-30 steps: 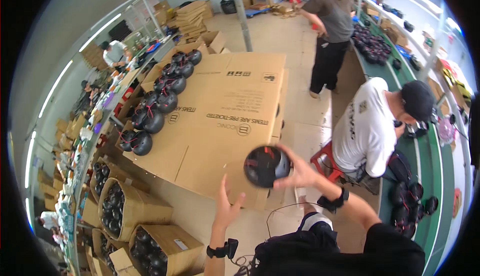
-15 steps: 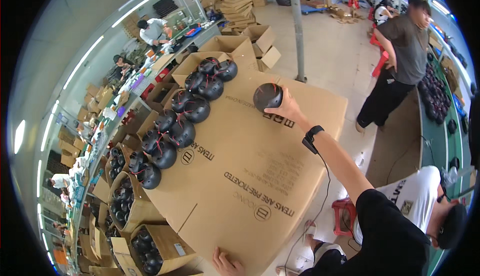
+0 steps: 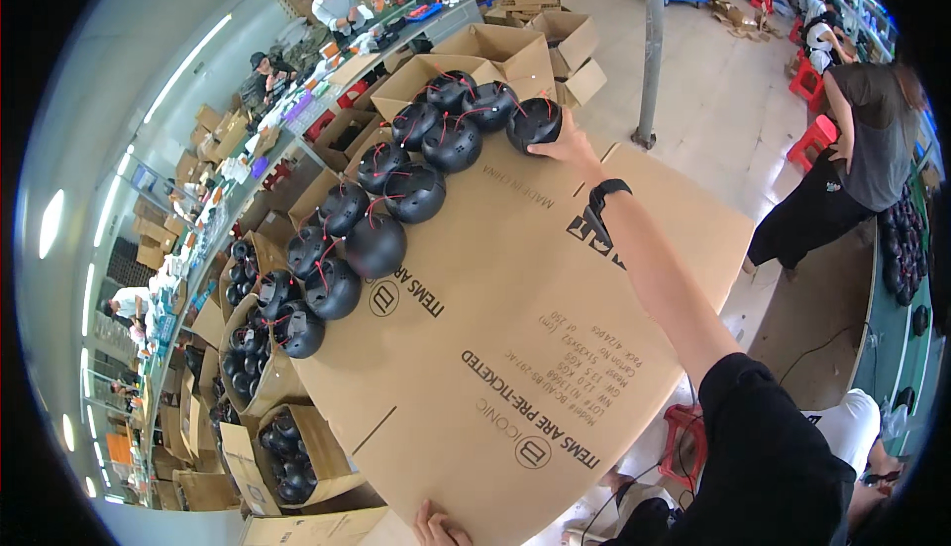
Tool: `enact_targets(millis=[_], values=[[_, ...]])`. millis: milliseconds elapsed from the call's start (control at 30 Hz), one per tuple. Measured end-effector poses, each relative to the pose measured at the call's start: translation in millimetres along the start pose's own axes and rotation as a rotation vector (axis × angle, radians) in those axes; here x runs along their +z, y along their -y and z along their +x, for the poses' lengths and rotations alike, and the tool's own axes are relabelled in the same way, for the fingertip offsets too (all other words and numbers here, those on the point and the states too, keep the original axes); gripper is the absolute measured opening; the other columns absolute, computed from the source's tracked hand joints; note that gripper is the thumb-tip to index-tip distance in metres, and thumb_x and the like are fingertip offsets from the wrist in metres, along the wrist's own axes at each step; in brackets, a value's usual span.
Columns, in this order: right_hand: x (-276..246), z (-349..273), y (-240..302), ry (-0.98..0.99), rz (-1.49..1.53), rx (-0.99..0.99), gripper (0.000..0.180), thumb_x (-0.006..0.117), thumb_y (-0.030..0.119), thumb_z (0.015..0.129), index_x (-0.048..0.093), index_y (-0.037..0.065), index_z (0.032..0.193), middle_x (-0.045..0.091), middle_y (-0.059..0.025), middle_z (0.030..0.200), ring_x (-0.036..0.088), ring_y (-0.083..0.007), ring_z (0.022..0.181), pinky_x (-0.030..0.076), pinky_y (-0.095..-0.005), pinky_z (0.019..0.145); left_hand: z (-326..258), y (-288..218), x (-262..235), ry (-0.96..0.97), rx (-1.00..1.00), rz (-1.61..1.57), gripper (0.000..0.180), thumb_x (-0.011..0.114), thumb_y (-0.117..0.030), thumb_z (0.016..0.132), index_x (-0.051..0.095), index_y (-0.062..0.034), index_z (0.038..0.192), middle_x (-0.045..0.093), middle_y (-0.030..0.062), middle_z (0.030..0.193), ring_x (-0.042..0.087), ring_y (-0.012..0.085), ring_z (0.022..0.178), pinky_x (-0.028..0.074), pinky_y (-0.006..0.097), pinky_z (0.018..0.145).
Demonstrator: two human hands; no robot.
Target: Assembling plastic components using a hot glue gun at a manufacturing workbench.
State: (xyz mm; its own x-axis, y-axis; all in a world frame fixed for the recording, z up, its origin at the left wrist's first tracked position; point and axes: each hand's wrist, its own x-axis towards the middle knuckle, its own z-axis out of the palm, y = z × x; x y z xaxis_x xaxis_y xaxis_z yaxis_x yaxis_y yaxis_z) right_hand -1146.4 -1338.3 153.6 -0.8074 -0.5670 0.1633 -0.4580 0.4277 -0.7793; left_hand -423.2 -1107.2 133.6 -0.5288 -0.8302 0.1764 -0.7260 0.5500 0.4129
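At the far end of the large cardboard box (image 3: pixel 515 298), my right hand (image 3: pixel 570 145) is closed on a black ball-shaped housing (image 3: pixel 533 130) with a red wire on top. This housing is beside the cluster of similar black housings (image 3: pixel 452 144) along the box's left side; whether it rests on the cardboard I cannot tell. Red wires stick out of several of them. My left hand (image 3: pixel 441 526) lies at the near edge of the box, fingers apart on the cardboard, holding nothing; much of it is cut off by the picture's lower edge.
Open cartons of black housings (image 3: pixel 287 457) stand on the left, below the box top. Behind the cluster are open cartons (image 3: pixel 495 48). A metal pole (image 3: pixel 651 51) rises beyond the box. A standing person (image 3: pixel 852 160) is at the right, near a red stool (image 3: pixel 684 444).
My right hand has brought the black housing leftward, up to the far end of the cluster. The view has shifted, and the standing person's head has turned away. My left hand stays at the near edge.
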Motion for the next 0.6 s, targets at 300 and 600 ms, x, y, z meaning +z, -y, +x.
enact_targets(millis=[300, 600], values=[[12, -100, -22, 0.249, -0.115, -0.162, 0.066, 0.061, 0.030, 0.087, 0.039, -0.001, 0.140, 0.043, -0.0245, 0.141, 0.043, -0.0316, 0.132, 0.035, -0.0429, 0.111, 3, 6, -5, -0.037, 0.068, -0.071, 0.028, 0.049, -0.016, 0.085, 0.055, 0.0001, 0.107, 0.049, 0.0280, 0.132, 0.045, 0.0451, 0.122, 0.036, 0.055, 0.102], [-20, -380, 9, 0.111, -0.592, -0.545, 0.051, 0.047, 0.033, 0.094, 0.044, 0.007, 0.137, 0.033, -0.0249, 0.147, 0.031, -0.0420, 0.137, 0.028, -0.0541, 0.110, -5, 37, 7, -0.025, 0.222, -0.012, 0.032, 0.050, -0.019, 0.084, 0.055, -0.0003, 0.111, 0.051, 0.0274, 0.127, 0.047, 0.0474, 0.117, 0.035, 0.059, 0.100]])
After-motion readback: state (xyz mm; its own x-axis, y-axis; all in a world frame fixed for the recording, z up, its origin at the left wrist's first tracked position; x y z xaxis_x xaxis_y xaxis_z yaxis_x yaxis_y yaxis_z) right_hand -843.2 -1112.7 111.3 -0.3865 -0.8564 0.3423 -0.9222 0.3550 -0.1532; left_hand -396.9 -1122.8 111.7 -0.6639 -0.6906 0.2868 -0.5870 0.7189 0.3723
